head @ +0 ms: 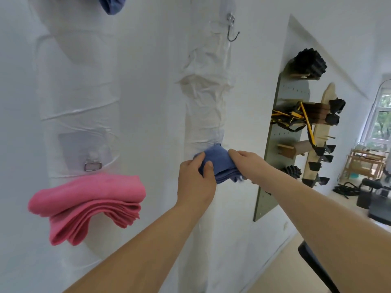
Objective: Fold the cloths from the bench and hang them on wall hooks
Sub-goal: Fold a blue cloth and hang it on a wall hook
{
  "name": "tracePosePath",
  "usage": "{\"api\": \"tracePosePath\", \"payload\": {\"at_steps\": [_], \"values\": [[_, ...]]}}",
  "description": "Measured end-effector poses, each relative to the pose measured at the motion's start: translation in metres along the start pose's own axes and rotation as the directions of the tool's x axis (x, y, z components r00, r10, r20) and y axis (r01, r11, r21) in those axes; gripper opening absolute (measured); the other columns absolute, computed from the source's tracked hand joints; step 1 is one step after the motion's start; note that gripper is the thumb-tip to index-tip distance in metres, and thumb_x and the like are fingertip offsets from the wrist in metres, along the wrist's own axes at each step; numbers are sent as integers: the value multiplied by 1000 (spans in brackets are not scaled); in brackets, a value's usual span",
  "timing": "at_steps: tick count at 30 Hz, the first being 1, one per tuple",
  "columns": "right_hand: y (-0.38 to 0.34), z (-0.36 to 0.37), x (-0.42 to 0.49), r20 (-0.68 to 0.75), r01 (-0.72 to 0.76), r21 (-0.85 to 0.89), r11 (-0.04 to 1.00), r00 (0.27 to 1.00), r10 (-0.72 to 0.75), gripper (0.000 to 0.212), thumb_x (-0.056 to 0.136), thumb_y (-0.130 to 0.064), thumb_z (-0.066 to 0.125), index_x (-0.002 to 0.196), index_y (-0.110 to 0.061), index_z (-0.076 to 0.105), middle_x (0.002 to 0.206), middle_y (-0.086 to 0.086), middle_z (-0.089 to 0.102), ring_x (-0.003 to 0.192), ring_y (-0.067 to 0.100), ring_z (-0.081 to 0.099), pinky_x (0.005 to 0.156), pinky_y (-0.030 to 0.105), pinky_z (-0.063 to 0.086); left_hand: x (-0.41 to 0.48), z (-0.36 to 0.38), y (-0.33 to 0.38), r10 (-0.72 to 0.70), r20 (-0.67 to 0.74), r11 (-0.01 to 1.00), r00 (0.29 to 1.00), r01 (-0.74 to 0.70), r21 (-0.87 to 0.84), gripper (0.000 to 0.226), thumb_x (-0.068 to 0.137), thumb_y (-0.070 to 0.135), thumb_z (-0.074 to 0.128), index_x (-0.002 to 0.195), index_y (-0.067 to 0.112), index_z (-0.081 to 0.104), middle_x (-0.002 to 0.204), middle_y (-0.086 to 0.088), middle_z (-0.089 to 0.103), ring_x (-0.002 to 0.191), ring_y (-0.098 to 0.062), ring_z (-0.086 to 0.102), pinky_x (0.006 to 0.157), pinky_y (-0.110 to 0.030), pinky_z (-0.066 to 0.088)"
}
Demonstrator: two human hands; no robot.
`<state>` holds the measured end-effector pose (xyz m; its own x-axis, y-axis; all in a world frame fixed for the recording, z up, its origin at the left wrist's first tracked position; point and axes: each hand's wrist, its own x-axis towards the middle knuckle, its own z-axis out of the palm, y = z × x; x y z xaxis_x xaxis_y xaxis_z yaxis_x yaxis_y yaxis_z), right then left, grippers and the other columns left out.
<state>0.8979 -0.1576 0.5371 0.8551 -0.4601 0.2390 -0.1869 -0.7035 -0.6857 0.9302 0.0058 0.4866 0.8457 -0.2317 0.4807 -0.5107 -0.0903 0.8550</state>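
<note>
A folded blue cloth (220,163) sits against the white wall at mid-height. My left hand (195,182) grips its left side with thumb and curled fingers. My right hand (247,161) pinches its right side. The hook under the blue cloth is hidden. A folded pink cloth (88,201) hangs on a wall hook at the lower left, below a metal hook plate (93,166). A bare metal hook (232,28) sticks out of the wall above. Another blue cloth (112,5) hangs at the top edge.
A grey pegboard (281,144) with black rollers, yellow-black straps and wooden pegs stands on the wall to the right. Dark equipment (376,199) lies on the floor at far right, near a window (383,119). A black edge (315,267) shows at the lower right.
</note>
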Motion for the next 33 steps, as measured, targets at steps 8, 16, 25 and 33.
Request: {"api": "tracePosePath", "payload": {"at_steps": [8, 16, 25, 33], "values": [[7, -1, 8, -207, 325, -118, 938, 916, -344, 30, 94, -36, 52, 102, -14, 71, 92, -3, 70, 78, 14, 65, 72, 30, 54, 1, -10, 5, 392, 140, 818, 909, -414, 399, 40, 99, 11, 54, 136, 24, 64, 160, 8, 36, 146, -13, 29, 110, -13, 30], [4, 3, 4, -105, 187, 116, 976, 979, -175, 30, 98, -23, 44, 95, -13, 73, 88, 11, 74, 78, 22, 67, 73, 39, 56, 4, -10, -1, 329, 310, 815, 892, -434, 385, 35, 107, 17, 39, 135, 21, 61, 145, 6, 54, 131, -13, 47, 103, -14, 36], [8, 19, -10, 35, -86, 505, 859, 996, 79, 31, 105, -31, 41, 86, -11, 56, 71, 9, 59, 60, 21, 53, 62, 31, 45, 8, 0, -7, 179, 264, 973, 948, -211, 95, 42, 108, 20, 39, 148, 31, 52, 156, 16, 46, 143, -4, 42, 121, -30, 33], [-5, -2, -17, -305, 120, 67, 990, 948, -94, 33, 103, -43, 49, 112, -13, 58, 103, 4, 68, 81, 18, 63, 70, 34, 48, 7, -15, 23, 306, 162, 887, 938, -342, 310, 38, 102, 24, 49, 139, 24, 57, 138, 9, 59, 127, -14, 53, 106, -31, 46]]}}
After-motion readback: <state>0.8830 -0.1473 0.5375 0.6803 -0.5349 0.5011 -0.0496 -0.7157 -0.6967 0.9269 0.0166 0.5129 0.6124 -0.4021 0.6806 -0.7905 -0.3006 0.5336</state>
